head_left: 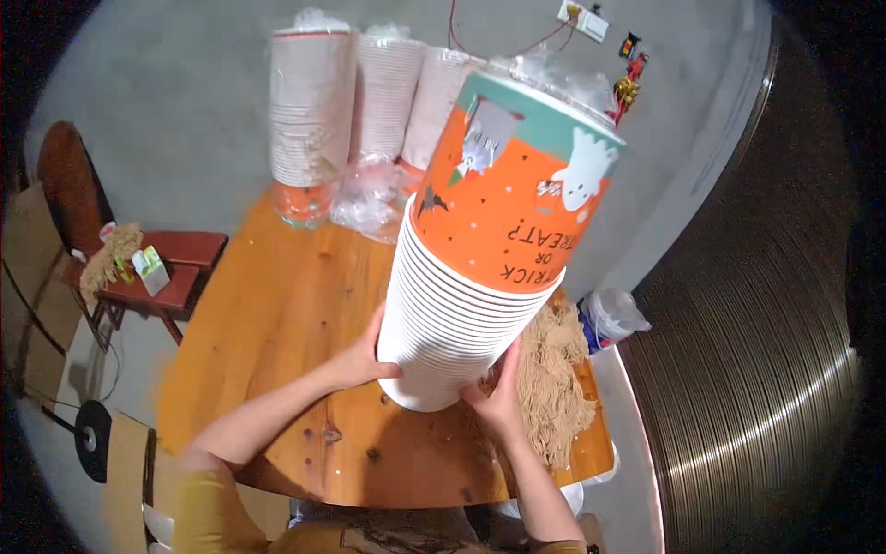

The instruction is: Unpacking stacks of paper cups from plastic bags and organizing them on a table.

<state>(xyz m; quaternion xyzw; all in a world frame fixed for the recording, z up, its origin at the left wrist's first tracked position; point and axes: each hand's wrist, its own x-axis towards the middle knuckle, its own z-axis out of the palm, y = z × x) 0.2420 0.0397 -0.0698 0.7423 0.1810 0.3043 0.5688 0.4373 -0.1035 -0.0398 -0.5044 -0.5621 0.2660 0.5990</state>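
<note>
A tall stack of nested paper buckets [480,268] is held up over the wooden table, tilted with its top leaning right. Its topmost bucket is upside down, orange with a green band, a white ghost and a black bat; below it show many white rims. My left hand [362,358] grips the lower left side, thumb across the front. On the lower right side, my right hand [498,397] is wrapped around the same stack. Clear plastic film [554,74] shows behind the stack's top. Beside my right hand lies a heap of tan yarn strands [556,392].
More wrapped bucket stacks [312,111] stand along the far edge of the wooden table [268,314], next to crumpled clear plastic [369,196]. A red-brown chair [185,249] holds tan yarn and a small box at left. A ribbed metal shutter [757,305] rises at right, near a lidded tub [611,319].
</note>
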